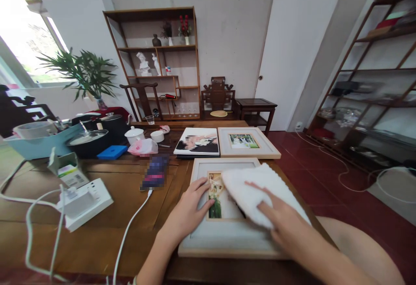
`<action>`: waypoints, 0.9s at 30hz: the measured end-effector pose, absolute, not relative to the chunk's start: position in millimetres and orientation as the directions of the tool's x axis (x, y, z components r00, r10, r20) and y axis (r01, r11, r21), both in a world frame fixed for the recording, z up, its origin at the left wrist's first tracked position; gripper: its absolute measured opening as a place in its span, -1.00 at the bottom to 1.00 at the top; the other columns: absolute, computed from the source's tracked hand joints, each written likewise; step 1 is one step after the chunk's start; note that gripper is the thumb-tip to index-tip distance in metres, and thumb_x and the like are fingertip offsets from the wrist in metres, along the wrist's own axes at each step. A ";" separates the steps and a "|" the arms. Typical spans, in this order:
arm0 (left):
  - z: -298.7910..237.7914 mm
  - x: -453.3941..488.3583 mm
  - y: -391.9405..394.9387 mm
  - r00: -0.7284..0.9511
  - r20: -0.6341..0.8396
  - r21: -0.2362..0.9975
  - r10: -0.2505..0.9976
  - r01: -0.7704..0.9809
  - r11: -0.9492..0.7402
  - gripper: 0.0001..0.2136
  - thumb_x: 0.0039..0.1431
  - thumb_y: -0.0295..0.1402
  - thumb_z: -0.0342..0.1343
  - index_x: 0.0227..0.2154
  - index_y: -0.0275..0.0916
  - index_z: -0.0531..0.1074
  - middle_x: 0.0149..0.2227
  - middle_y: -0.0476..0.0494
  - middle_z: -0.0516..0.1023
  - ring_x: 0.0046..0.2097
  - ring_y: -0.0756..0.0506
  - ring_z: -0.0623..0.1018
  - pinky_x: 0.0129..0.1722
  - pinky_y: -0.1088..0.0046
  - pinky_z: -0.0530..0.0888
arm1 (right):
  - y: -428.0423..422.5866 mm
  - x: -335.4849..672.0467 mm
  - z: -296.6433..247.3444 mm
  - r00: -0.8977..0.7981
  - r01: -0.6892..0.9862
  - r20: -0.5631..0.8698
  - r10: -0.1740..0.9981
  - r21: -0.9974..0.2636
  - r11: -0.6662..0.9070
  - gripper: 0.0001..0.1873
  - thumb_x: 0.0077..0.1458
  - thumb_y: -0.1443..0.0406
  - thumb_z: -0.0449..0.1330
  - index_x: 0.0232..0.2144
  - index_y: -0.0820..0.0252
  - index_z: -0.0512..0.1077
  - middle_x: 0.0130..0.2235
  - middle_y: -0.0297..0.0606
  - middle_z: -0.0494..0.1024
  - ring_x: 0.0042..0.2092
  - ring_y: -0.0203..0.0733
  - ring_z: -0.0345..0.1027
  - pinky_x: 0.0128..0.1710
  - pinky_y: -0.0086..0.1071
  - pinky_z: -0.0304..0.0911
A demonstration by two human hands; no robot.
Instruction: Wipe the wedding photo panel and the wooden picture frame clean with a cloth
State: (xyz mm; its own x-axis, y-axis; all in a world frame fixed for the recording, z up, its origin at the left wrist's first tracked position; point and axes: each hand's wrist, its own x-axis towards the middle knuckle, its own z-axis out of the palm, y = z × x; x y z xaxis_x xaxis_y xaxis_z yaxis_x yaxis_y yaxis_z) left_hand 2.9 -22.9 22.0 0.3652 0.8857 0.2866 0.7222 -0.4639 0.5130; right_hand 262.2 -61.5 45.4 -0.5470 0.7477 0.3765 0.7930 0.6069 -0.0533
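Note:
A light wooden picture frame [201, 237] lies flat at the table's front right, with a small photo [215, 209] inside a pale mat. My left hand [194, 202] rests on the frame's left part, fingers stretched out and reaching the photo's edge. My right hand [276, 209] grips a white cloth [256, 183], pressing it on the frame's right side. The cloth covers the upper right of the frame and part of the photo. Behind it lie another framed photo [248, 150] and a photo album [196, 150] with a picture on its cover.
On the wooden table [130, 233] to the left are a plugged-in phone [155, 172], a white power strip [84, 205] with cables, a blue box [112, 152], a white lidded cup [134, 134] and dark pots [87, 143]. A round stool [357, 250] stands at the right.

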 end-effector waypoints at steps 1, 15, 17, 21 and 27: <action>22.3 2.6 -22.9 0.367 0.288 0.518 0.885 0.717 -0.466 -0.65 0.19 -0.30 -0.01 0.05 -0.17 0.29 0.18 -0.20 0.24 0.19 -0.16 0.26 0.17 0.18 0.21 | -46.6 264.6 48.6 -0.502 0.818 0.444 0.742 -0.035 0.574 -0.42 -0.30 0.63 -0.08 -0.21 0.24 0.42 0.22 -0.08 0.13 0.21 0.01 0.00 0.10 -0.07 0.13; 18.4 3.3 -22.1 0.349 0.300 0.522 0.888 0.719 -0.459 -0.60 0.26 -0.34 -0.15 0.15 -0.16 0.14 0.21 -0.19 0.18 0.22 -0.13 0.19 0.18 0.16 0.19 | 1.0 232.3 48.8 -0.559 0.829 0.151 0.816 0.057 0.557 -0.36 -0.27 0.63 -0.01 -0.06 0.29 0.38 0.17 0.02 0.22 0.23 0.13 -0.08 0.14 0.09 -0.11; 17.5 3.6 -21.8 0.349 0.295 0.520 0.890 0.722 -0.456 -0.60 0.26 -0.35 -0.16 0.15 -0.17 0.14 0.21 -0.19 0.18 0.22 -0.13 0.20 0.17 0.16 0.19 | -25.6 234.7 55.7 -0.589 0.808 0.085 0.804 0.025 0.589 -0.38 -0.29 0.60 0.00 -0.10 0.25 0.41 0.16 0.00 0.24 0.20 0.15 0.00 0.13 0.07 -0.07; 18.2 4.8 -21.6 0.345 0.287 0.513 0.894 0.733 -0.447 -0.61 0.25 -0.36 -0.16 0.13 -0.20 0.18 0.20 -0.22 0.20 0.21 -0.14 0.20 0.17 0.15 0.21 | -82.9 246.8 66.2 -0.649 0.751 0.143 0.747 -0.031 0.659 -0.35 -0.38 0.56 0.00 -0.16 0.09 0.44 0.07 -0.21 0.38 0.10 -0.04 0.21 0.10 -0.24 0.08; 21.5 5.3 -22.6 0.358 0.272 0.503 0.893 0.738 -0.450 -0.61 0.25 -0.36 -0.16 0.14 -0.21 0.18 0.20 -0.21 0.20 0.22 -0.13 0.20 0.19 0.20 0.17 | -100.2 251.1 49.2 -0.683 0.708 0.219 0.697 -0.034 0.705 -0.21 -0.44 0.58 -0.04 -0.06 0.05 0.38 0.14 -0.33 0.30 0.19 -0.16 0.06 0.15 -0.33 0.01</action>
State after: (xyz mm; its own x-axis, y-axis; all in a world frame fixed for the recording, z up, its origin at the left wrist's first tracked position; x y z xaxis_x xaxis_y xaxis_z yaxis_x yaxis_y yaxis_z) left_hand 5.3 -22.6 21.5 0.3585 0.8930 0.2722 0.7383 -0.4497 0.5028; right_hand 251.1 -100.2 49.2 -0.6832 0.6965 0.2194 0.7081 0.7053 -0.0343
